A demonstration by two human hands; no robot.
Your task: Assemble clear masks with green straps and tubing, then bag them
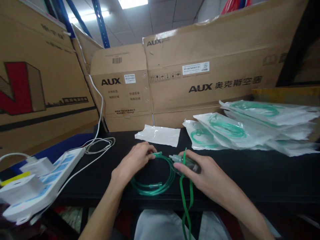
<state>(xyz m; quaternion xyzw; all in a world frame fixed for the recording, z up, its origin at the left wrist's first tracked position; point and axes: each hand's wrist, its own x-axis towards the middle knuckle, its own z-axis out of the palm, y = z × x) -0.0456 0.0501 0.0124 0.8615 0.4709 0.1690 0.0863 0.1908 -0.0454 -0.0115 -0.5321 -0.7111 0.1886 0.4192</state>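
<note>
On the black table [250, 173] lies a coil of green tubing [155, 183]. My left hand [136, 160] is closed, pinching the tubing's green connector end at the coil's top. My right hand [200, 171] rests curled over a clear plastic mask [186, 161] and presses on it. A green elastic strap [186, 200] runs from the mask and hangs over the table's front edge. An empty clear plastic bag [158, 135] lies flat just beyond the hands.
A pile of sealed bags [250, 128] holding green tubing sits at the right rear. Large AUX cardboard boxes [200, 76] wall off the back and left. A white power strip [50, 180] with plugs and white cables [98, 146] lies at the left.
</note>
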